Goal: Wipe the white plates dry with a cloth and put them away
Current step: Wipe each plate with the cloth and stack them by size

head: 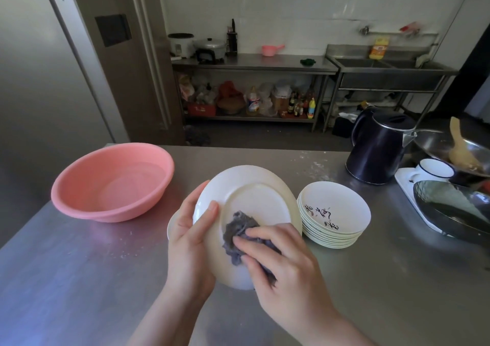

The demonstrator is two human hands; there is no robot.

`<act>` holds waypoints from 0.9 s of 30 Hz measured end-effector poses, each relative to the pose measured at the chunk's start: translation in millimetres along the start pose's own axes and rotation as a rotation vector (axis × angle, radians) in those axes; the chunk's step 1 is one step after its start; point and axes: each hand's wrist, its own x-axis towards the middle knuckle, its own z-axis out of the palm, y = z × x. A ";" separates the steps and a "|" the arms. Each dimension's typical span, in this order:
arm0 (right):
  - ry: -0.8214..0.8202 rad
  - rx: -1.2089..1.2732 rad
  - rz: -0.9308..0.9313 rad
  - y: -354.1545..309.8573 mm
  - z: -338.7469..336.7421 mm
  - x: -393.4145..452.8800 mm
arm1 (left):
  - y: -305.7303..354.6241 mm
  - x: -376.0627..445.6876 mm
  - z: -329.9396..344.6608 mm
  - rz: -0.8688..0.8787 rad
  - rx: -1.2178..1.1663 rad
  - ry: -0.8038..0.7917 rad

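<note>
Behind, steel counter [79,266] faces white-tiled wall [291,6].

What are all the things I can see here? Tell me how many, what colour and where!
Round white plate: one, white, held tilted, underside showing.
Crumpled grey cloth: one, grey, pressed on the plate's underside.
Stack of shallow white dishes: one stack, white with dark markings, right of the plate.
Round pink plastic basin: one, pink, left on the table.
Dark electric kettle: one, dark, right rear.
Steel table: one, grey.
Left hand: grips the plate's edge.
Right hand: holds the cloth.
</note>
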 end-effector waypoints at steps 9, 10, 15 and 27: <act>0.093 -0.120 0.133 34.9 -13.6 9.2 | -2.2 -3.0 -3.0 -0.028 0.027 -0.040; 0.106 -0.126 0.144 36.6 -13.7 11.9 | -3.2 -3.0 -3.4 -0.042 0.030 -0.047; 0.041 -0.005 0.243 35.9 -17.7 18.8 | -1.0 1.1 -7.3 -0.008 0.108 -0.036; -0.230 0.541 0.631 45.8 -52.7 67.2 | 24.1 8.4 -24.9 -0.128 0.273 -0.393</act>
